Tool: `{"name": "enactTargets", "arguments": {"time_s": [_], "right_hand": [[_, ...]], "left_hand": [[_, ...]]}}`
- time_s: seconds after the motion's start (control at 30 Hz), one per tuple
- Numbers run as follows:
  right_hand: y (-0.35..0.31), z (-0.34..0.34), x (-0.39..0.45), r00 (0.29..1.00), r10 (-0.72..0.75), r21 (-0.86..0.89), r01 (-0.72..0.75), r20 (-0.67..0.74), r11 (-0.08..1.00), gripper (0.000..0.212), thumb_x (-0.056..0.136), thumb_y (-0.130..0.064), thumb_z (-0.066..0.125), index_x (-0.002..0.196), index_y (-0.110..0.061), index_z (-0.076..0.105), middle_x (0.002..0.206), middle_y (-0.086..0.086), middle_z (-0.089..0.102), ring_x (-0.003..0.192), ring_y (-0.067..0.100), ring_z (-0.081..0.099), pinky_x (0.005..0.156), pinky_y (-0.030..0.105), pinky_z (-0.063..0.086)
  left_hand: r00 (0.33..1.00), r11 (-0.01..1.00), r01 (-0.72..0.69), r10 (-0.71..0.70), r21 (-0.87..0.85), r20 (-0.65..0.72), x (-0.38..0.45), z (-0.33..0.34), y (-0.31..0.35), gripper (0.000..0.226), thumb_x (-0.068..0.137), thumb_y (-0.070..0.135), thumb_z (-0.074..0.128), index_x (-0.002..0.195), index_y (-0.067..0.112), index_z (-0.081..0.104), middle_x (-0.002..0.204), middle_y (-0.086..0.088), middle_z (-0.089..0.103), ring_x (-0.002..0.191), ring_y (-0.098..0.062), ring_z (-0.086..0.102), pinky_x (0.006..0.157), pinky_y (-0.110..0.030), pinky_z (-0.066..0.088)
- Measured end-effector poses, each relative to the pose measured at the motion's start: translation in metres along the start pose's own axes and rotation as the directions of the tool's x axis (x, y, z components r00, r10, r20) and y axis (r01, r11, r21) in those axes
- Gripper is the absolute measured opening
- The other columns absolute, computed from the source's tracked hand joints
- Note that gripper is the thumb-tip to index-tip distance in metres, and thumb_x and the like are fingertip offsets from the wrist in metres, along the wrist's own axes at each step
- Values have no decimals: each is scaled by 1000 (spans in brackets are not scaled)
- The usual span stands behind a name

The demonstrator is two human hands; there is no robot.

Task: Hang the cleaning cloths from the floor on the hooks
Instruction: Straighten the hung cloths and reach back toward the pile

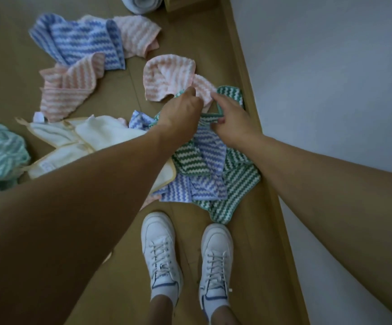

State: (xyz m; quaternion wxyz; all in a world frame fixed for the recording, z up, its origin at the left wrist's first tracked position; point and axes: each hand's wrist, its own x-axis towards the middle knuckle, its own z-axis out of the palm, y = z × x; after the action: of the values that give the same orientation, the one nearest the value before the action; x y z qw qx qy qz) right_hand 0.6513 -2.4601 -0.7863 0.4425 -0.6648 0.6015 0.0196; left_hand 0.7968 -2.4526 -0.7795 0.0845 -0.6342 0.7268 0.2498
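The person stands over a scatter of cleaning cloths on the wooden floor [110, 221], close to the skirting of a pale wall [331, 78]. Both arms reach down to a dark green striped cloth [231, 181] that lies partly on the floor and partly lifted, tangled with a blue striped cloth [208, 146].

The left hand [182, 109] is curled, its fingertips pinching the upper edge of the green cloth. The right hand [233, 123] pinches the same edge further along, thumb and finger closed on the hem; a narrow green loop appears to stand up between the two hands, though this is not certain.

Other cloths lie apart on the floor: a pink one [167, 76] just beyond the hands, a second blue one [80, 41] and two more pink ones at top left, a cream one [78, 141] under the left forearm, and a pale mint one [1, 156] at the left edge. A grey roll [141, 3] sits at the top. White shoes [161, 252] are near the pile.

Assessment: the step in hand is picking up a cloth and finding its hanging loop. No hooks are in view, and no cloth can be seen hanging. The next move calls for lifting the green cloth free of the blue one without dragging it along, then carrying the loop to a hook.
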Motion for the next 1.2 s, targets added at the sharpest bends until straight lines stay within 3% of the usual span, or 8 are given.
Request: {"name": "enactTargets", "arguments": {"time_s": [0.1, 0.2, 0.53, 0.63, 0.77, 0.97, 1.07, 1.2], "right_hand": [[-24, -9, -16, 999, -53, -21, 53, 5, 998, 39, 88, -19, 66, 126, -17, 63, 131, 8, 59, 118, 25, 57, 100, 40, 45], [-55, -28, -39, 999, -19, -78, 15, -51, 997, 19, 86, -30, 66, 102, -20, 73, 106, 8, 71, 97, 30, 66, 83, 41, 53], [-207, -171, -151, 938, -281, -219, 237, -201, 946, 10, 83, -27, 69, 87, -19, 64, 89, 5, 64, 88, 23, 57, 68, 29, 37], [-270, -229, -194, 909, -380, -261, 330, -172, 907, 10, 80, -22, 70, 82, -17, 61, 96, 2, 68, 95, 20, 59, 77, 34, 46], [-348, -289, -256, 812, -545, -253, 494, -207, 832, 12, 75, -12, 70, 75, -13, 58, 98, 2, 68, 100, 18, 59, 84, 35, 48], [-459, -345, -329, 695, -645, -210, 612, -318, 762, 21, 86, -18, 66, 77, -17, 48, 67, -3, 54, 60, 15, 50, 55, 34, 42], [-509, -367, -358, 620, -693, -253, 650, -369, 717, 19, 88, -23, 64, 80, -22, 47, 67, -11, 50, 59, 6, 48, 53, 23, 38], [-566, -388, -391, 516, -768, -302, 716, -378, 630, 14, 90, -23, 63, 86, -20, 50, 70, -6, 55, 61, 9, 50, 55, 27, 39]], "left_hand": [[999, 1000, -18, 17, -11, -27, -24, -28, -2, 19, 91, 1, 57, 107, 4, 67, 112, -16, 51, 94, -39, 59, 68, -44, 45], [997, 998, -30, 27, -47, -74, -53, -66, -5, 16, 92, 5, 53, 101, 5, 67, 106, -14, 52, 87, -37, 58, 66, -46, 47], [962, 980, -71, 18, -185, -272, -162, -276, 17, 17, 87, 25, 65, 93, 10, 63, 101, -10, 55, 86, -34, 60, 64, -42, 47], [936, 971, -103, 21, -215, -351, -197, -356, 26, 17, 87, 26, 66, 90, 10, 63, 97, -8, 56, 88, -31, 59, 65, -44, 49], [895, 962, -158, 43, -224, -445, -252, -456, 30, 12, 85, 20, 69, 85, 9, 63, 87, -6, 61, 81, -29, 59, 67, -43, 48], [796, 965, -209, 72, -160, -600, -342, -584, 27, 11, 84, 14, 66, 80, 14, 56, 79, -1, 59, 77, -26, 55, 67, -41, 46], [741, 979, -174, 56, -110, -669, -389, -635, 24, 10, 86, 15, 64, 81, 14, 55, 77, -2, 59, 77, -27, 54, 66, -40, 44], [681, 997, -40, -17, -60, -732, -448, -679, 27, 5, 93, 21, 55, 90, 17, 55, 80, -3, 60, 78, -26, 56, 63, -36, 41]]}}
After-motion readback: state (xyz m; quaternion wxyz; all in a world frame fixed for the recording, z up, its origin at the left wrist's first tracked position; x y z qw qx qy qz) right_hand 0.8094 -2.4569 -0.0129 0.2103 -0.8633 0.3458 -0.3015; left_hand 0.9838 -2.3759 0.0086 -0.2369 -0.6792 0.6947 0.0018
